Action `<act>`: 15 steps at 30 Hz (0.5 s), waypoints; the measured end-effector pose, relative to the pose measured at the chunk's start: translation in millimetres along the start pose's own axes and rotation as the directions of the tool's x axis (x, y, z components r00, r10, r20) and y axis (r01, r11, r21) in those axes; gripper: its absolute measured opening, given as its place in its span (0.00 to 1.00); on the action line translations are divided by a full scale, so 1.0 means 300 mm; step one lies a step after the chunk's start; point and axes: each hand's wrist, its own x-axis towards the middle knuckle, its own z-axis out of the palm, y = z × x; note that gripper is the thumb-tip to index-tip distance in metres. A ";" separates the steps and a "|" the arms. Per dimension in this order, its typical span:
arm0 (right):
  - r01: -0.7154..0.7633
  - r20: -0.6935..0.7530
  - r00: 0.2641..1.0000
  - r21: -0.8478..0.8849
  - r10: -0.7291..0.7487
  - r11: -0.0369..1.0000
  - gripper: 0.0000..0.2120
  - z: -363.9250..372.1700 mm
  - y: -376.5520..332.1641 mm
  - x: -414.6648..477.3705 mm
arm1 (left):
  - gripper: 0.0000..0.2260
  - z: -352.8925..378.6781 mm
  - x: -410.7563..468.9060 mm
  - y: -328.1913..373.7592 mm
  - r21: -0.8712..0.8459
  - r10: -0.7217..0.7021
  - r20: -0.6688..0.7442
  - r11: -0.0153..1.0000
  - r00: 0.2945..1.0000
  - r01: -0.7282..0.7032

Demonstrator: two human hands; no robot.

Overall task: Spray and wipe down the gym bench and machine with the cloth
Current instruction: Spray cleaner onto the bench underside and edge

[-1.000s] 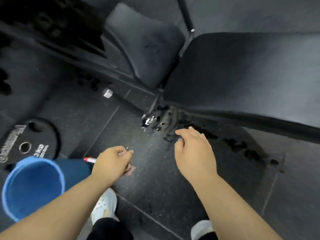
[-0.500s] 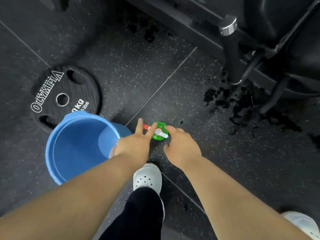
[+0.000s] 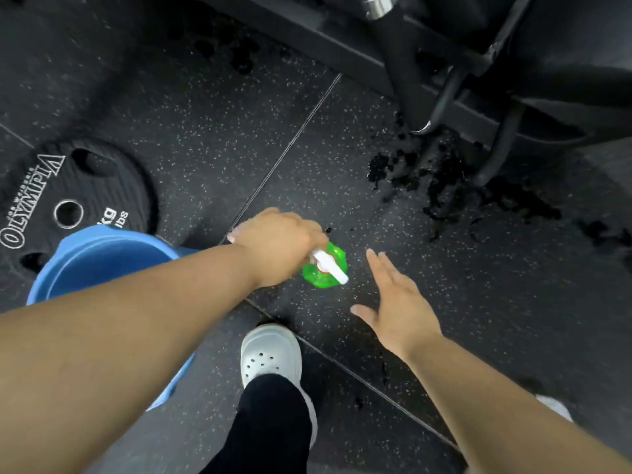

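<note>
Spray bottle [image 3: 323,278] stands upright on the floor [image 3: 212,124], seen from straight above, so its long axis runs up toward the camera. The white nozzle sticks out to the lower right, toward the right hand [image 3: 398,304]. It sits just ahead of the white shoe [image 3: 270,350], w/ the blue bucket [image 3: 102,234] close by on the left. The machine frame [image 3: 403,73] is well apart, up and to the right.

Left hand [image 3: 278,244] is the nearer one: it's on top of the bottle, fingers curled down round the spray head, gripping it. Fingertips are hidden under the hand, so exact hold on the trigger can't be told.

Right hand is near the bottle but not touching, fingers straight and spread, holding nothing. No cloth in view.

Next move prob. a straight lift w/ the left hand.
</note>
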 end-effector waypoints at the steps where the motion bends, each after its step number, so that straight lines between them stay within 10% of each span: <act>1: 0.044 -0.014 0.999 -0.003 -0.044 0.999 0.44 -0.029 0.028 -0.020 | 0.07 -0.041 0.003 0.034 -0.056 0.081 -0.046 0.995 0.996 -0.083; 5: 0.237 -0.105 0.967 0.018 -0.234 0.971 0.40 -0.198 0.158 -0.131 | 0.07 -0.224 0.082 0.245 -0.085 0.365 -0.320 0.908 0.874 -0.411; 9: 0.212 -0.251 0.958 0.281 -0.141 0.936 0.18 -0.369 0.274 -0.209 | 0.05 -0.342 0.218 0.439 -0.124 0.347 -0.437 0.891 0.830 -0.437; 12: 0.173 -0.397 0.918 0.420 0.009 0.891 0.09 -0.477 0.381 -0.220 | 0.11 -0.407 0.301 0.529 -0.547 -0.161 -0.535 0.814 0.829 -0.195; 15: 0.197 -0.428 0.902 0.539 0.065 0.819 0.10 -0.545 0.455 -0.201 | 0.11 -0.430 0.393 0.559 -0.924 -0.662 -0.357 0.356 0.659 -0.142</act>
